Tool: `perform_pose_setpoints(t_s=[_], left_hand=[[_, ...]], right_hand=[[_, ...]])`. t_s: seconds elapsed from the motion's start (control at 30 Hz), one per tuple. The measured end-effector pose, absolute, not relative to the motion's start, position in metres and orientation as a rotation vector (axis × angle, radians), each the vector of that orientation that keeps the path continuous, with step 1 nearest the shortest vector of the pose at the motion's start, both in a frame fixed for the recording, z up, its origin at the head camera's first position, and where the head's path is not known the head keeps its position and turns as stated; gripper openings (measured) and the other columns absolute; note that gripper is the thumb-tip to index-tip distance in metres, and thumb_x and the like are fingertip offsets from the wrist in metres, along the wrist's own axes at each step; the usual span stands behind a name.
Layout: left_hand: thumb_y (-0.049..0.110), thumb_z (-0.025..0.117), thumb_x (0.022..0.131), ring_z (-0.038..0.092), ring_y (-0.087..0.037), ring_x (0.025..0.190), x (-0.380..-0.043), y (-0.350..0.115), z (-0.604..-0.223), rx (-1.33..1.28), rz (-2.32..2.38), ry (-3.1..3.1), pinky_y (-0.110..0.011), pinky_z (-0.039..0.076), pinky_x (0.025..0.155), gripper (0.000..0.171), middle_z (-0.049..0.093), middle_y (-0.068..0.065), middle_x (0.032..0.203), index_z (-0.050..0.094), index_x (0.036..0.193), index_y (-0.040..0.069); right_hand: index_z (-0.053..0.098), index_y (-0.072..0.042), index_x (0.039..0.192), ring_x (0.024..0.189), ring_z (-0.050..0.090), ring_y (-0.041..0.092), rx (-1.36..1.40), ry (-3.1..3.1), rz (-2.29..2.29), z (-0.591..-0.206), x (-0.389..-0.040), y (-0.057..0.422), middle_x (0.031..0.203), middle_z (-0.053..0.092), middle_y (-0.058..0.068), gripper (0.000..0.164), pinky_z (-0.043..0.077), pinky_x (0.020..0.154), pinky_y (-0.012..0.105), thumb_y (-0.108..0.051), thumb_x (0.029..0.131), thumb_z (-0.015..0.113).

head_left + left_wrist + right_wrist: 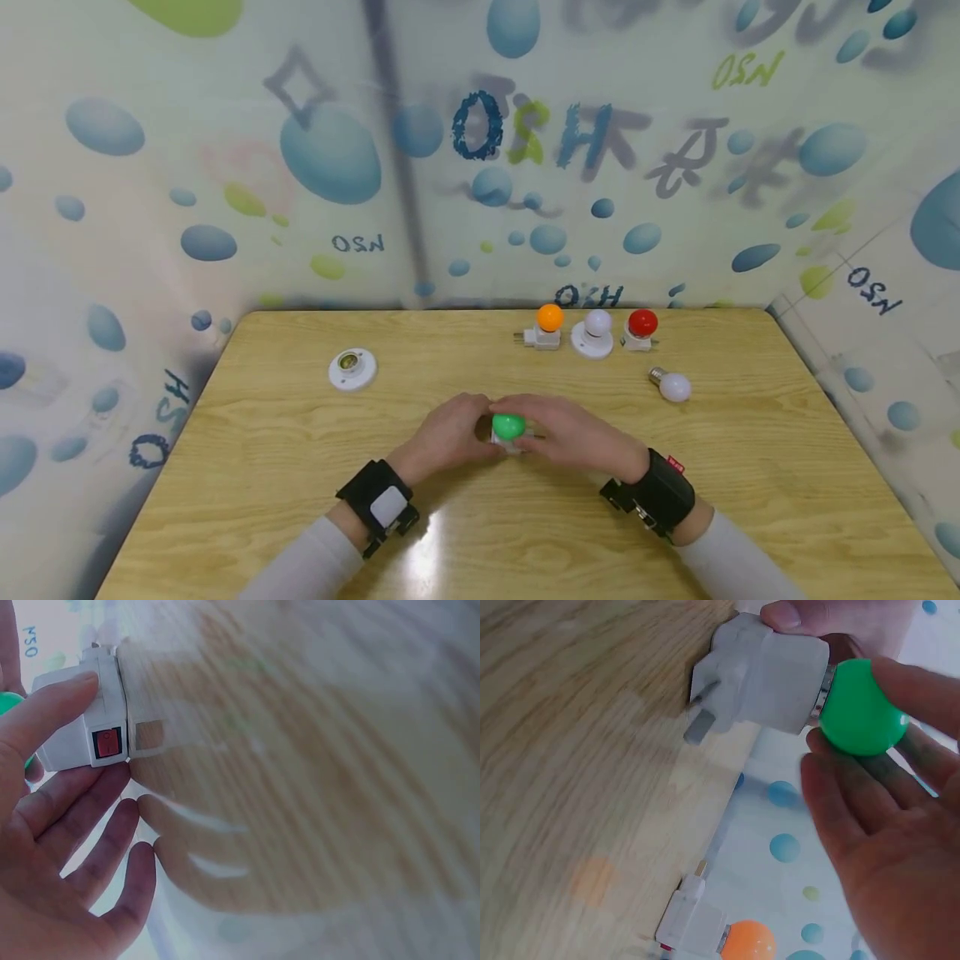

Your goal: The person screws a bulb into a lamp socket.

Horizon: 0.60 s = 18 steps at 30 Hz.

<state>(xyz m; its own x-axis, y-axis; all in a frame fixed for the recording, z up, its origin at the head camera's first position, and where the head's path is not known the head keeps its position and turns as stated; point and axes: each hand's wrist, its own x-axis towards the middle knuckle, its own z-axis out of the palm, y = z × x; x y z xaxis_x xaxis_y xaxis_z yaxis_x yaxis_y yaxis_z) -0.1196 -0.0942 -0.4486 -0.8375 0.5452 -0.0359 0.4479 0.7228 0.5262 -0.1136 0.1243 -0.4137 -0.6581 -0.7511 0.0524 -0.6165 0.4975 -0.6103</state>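
Left hand [459, 429] pinches the white socket [787, 682] between thumb and fingers; ring and little fingers spread off to the side, their tips down at the table [285, 467]. Right hand [566, 429] pinches the green bulb [508, 427], thumb on one side, fingers curled round the other. Socket stands on the table, near the middle, in front of the person, bulb sitting upright in its top; a strip of metal thread shows between bulb and socket in the right wrist view. Plug pins [700, 727] stick out of the socket toward the right hand; red switch [109, 742] on another face of it. Back row, right of centre, left to right: orange bulb [550, 317] in a white plug [543, 337], white bulb [597, 322] in a round base [592, 344], red bulb [642, 322] in another plug [637, 342]. Loose bulb [675, 387], white, lies on its side in front of the red one, screw end pointing back and left. Back left, well apart: open base [352, 370], round and white, mouth up. Black straps on both wrists. Printed backdrop [322, 283] behind, blue drops and letters.
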Motion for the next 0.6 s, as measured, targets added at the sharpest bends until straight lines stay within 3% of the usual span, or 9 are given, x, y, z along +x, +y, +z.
perform_pose_setpoints(t_s=[0.27, 0.6], left_hand=[[0.042, 0.079, 0.071, 0.053, -0.009, 0.085, -0.121, -0.093, -0.448, 0.829, 0.759, 2.743, -0.027, 0.046, 0.072, 0.048, 0.061, 0.012, 0.092, 0.068, 0.110, 0.017], [0.047, 0.078, 0.071, 0.051, -0.010, 0.075, -0.121, -0.093, -0.449, 0.830, 0.755, 2.769, -0.025, 0.044, 0.063, 0.042, 0.058, 0.011, 0.080, 0.068, 0.099, 0.017]], right_hand=[[0.063, -0.014, 0.126, 0.104, 0.059, 0.005, -1.244, 2.678, -0.862, -0.420, -0.113, 0.121, 0.121, 0.064, -0.006, 0.046, 0.049, 0.088, 0.028, -0.030, 0.085, 0.072], [0.063, -0.014, 0.121, 0.093, 0.059, 0.003, -1.206, 2.852, -0.825, -0.424, -0.105, 0.115, 0.112, 0.065, -0.006, 0.051, 0.050, 0.080, 0.026, -0.043, 0.081, 0.072]])
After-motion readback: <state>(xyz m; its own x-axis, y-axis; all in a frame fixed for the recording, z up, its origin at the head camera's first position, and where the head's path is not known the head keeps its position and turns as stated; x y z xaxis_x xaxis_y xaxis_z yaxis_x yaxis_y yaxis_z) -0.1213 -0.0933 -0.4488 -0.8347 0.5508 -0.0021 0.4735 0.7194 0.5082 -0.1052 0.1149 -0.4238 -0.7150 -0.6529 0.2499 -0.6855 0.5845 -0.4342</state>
